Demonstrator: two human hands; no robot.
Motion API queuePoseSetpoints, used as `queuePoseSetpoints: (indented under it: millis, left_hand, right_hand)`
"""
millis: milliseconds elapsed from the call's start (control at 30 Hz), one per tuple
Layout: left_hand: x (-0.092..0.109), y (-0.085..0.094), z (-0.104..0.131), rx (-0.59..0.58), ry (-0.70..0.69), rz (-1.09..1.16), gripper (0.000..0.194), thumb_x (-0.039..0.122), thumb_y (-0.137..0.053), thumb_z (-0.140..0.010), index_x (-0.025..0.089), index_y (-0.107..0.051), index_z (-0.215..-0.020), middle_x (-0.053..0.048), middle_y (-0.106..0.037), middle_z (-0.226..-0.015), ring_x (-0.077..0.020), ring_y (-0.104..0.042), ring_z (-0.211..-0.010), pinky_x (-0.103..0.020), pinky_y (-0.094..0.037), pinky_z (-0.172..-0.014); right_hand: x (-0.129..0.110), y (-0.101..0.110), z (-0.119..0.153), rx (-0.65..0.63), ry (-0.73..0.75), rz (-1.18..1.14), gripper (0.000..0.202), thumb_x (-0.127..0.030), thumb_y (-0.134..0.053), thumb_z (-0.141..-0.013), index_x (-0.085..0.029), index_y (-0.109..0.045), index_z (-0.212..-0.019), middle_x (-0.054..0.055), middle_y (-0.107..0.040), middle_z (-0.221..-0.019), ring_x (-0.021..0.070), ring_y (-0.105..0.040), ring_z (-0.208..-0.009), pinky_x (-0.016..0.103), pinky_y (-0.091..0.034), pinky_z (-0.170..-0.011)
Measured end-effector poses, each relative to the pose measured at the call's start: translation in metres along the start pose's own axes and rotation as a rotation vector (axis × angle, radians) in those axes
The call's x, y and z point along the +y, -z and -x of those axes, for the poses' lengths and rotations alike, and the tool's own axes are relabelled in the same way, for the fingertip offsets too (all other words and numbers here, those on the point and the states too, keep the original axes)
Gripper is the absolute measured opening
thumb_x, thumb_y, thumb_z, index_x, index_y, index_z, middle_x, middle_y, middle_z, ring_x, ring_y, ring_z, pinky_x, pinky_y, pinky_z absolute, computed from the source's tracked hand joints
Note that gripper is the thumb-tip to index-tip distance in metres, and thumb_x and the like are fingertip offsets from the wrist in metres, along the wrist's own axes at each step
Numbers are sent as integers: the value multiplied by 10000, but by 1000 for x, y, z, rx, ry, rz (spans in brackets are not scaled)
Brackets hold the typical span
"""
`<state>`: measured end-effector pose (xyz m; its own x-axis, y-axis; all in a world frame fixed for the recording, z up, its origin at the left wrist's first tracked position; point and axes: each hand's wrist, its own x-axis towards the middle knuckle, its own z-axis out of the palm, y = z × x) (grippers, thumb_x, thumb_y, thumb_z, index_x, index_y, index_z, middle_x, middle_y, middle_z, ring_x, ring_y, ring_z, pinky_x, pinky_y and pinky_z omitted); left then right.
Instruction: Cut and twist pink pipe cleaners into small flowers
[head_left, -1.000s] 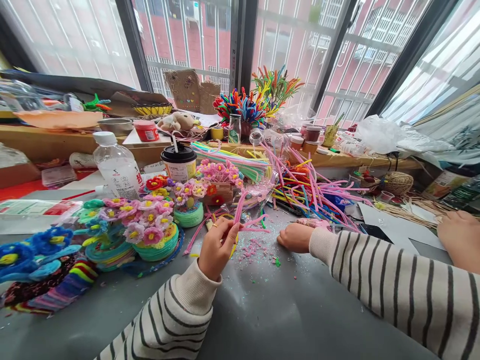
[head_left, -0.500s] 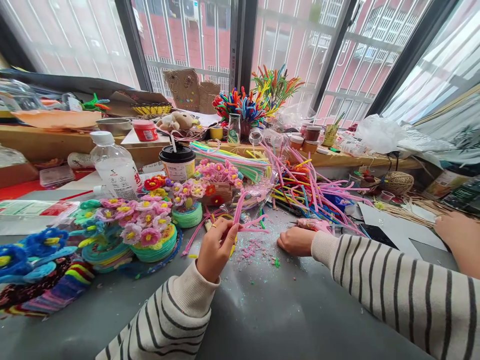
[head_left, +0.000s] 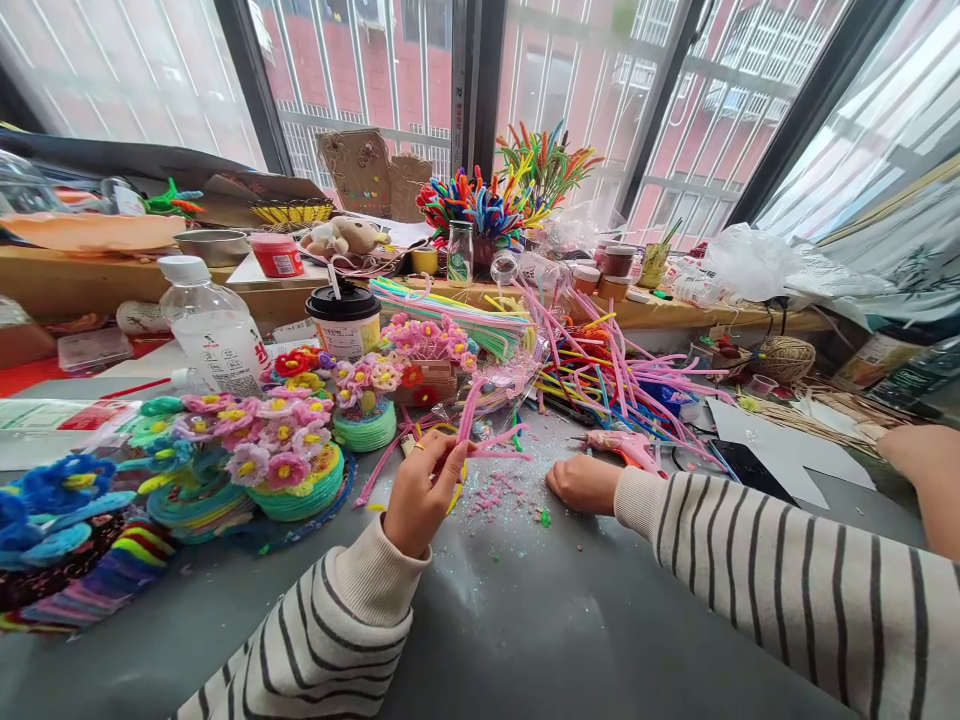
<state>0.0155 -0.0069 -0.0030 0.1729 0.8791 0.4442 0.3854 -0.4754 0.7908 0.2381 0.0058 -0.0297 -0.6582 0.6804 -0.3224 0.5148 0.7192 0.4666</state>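
My left hand (head_left: 427, 490) pinches pink fuzzy stems (head_left: 468, 412) between thumb and fingers, above the grey table (head_left: 510, 620). My right hand (head_left: 583, 484) rests closed on the table, its fingertips curled under; whatever they may hold is hidden. Between the hands lie small pink clippings (head_left: 495, 494) with glitter and a green bit (head_left: 544, 517). Just behind my right hand is a pink glue gun (head_left: 622, 447). Fuzzy flowers in pink and yellow (head_left: 289, 435) stand on coiled bases to the left of my left hand.
A plastic bottle (head_left: 214, 330) and a lidded cup (head_left: 345, 322) stand at the back left. Loose coloured stems (head_left: 615, 370) pile up behind the glue gun. A phone (head_left: 750, 472) lies on white paper at right. Another person's hand (head_left: 919, 460) is at the far right.
The whole view has shifted slightly, so most things appear a little further left. My left hand keeps its pinch on the pink stems, and my right hand stays low and closed.
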Motion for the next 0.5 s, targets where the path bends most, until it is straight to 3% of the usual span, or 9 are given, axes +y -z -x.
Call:
queuePoseSetpoints:
  millis: [500]
  left_hand:
    - [0,1,0,-12,2,-1,206,295,-398,-776,163,-554,-754,-6,-484,-637,-94,-463,-521,-219,-401,-531]
  right_hand:
    - [-8,-1,4,68,-170,-110,209,-55,-312,-764,-74,-512,-822,123,-581,-692,162,-568,-572,221,-340,-407]
